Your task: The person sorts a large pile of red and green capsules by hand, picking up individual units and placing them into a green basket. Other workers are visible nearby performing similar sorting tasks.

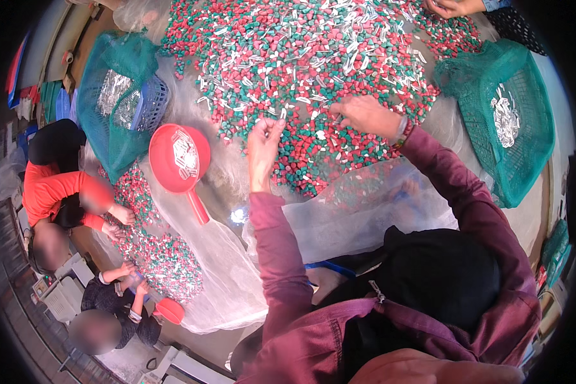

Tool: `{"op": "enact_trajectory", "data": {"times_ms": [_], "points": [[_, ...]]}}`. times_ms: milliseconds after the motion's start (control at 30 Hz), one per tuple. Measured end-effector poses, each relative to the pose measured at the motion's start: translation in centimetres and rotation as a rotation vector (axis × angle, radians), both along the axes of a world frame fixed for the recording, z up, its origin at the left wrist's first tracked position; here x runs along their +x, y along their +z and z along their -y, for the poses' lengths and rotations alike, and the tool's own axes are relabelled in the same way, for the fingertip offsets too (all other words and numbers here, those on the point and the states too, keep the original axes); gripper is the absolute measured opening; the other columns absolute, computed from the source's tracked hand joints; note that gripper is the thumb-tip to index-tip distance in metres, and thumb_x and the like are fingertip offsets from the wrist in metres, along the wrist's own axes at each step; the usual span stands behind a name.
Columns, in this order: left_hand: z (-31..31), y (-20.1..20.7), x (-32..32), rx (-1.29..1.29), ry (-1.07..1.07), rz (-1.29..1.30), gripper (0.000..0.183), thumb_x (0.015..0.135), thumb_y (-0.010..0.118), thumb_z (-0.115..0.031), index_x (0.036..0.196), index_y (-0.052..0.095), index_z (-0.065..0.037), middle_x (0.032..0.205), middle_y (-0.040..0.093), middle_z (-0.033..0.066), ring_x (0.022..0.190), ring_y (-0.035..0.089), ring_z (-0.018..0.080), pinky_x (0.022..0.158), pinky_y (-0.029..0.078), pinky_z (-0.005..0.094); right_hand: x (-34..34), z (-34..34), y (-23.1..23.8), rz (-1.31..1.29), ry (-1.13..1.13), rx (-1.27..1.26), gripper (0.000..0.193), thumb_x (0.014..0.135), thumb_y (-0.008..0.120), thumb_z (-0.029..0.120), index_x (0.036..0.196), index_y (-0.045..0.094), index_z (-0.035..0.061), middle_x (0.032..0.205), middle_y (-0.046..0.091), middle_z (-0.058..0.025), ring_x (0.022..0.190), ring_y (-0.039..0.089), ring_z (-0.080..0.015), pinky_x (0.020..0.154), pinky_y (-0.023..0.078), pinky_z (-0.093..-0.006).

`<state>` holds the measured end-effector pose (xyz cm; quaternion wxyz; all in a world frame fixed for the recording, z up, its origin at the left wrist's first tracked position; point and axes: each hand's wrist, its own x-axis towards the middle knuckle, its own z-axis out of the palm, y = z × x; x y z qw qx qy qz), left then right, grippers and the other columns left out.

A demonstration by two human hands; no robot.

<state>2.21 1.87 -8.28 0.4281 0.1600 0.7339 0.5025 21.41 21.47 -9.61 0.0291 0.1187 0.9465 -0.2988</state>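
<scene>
Clock directions from picture centre. Biggest: pile of red, green and white pieces (288, 77), spread at 12 o'clock. Pale sheet (221, 269), 7 o'clock. Net-draped baskets next: right basket (525, 166) at 2 o'clock, left basket (96, 128) at 10, both holding silvery-white strips. Orange-sleeved co-worker (51, 182), 9 o'clock, bent toward a second, smaller heap (166, 262). Red dipper (163, 166), between 9 and 10, more white strips inside, handle toward 5. Person's right hand (368, 117), 1 o'clock, over the pile, fingers bent; can't tell if it grasps a piece. Left hand (264, 144), 11 o'clock, at the pile too, thumb and fingertips close together; can't tell if anything's pinched.
</scene>
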Motion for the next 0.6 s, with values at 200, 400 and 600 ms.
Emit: {"op": "enact_trajectory", "data": {"times_ms": [200,400,600], "points": [[0.1,-0.3,2.4,1.021,0.384,0.98,0.014,0.078,0.054,-0.01,0.076,0.041,-0.007,0.08,0.04,0.0066,0.069,0.045,0.0157,0.04,0.036,0.022,-0.1,-0.2,-1.1,0.046,-0.098,-0.244,0.016,0.087,0.057,0.019,0.094,0.056,0.0035,0.076,0.061,-0.0119,0.072,0.063,-0.0295,0.064,0.047,-0.044],[-5.2,-1.8,0.2,0.589,0.266,0.819,0.01,0.082,0.06,-0.011,0.09,0.055,-0.007,0.073,0.047,0.0014,0.054,0.045,0.0154,0.047,0.043,0.0223,1.7,-2.1,2.6,-0.174,-0.346,-1.799,0.013,0.091,0.046,0.018,0.091,0.051,0.0061,0.071,0.049,0.0006,0.056,0.041,-0.0071,0.046,0.029,-0.0206],[-7.5,-4.9,1.4,-0.231,-0.488,-1.188,0.023,0.082,0.067,-0.02,0.105,0.067,-0.015,0.086,0.066,0.0119,0.074,0.066,0.027,0.064,0.052,0.0392,-1.0,-2.4,3.5,-0.06,-0.374,-1.115,0.022,0.09,0.054,0.029,0.082,0.055,0.0081,0.068,0.049,0.0025,0.056,0.043,-0.0056,0.047,0.034,-0.0195]]}}
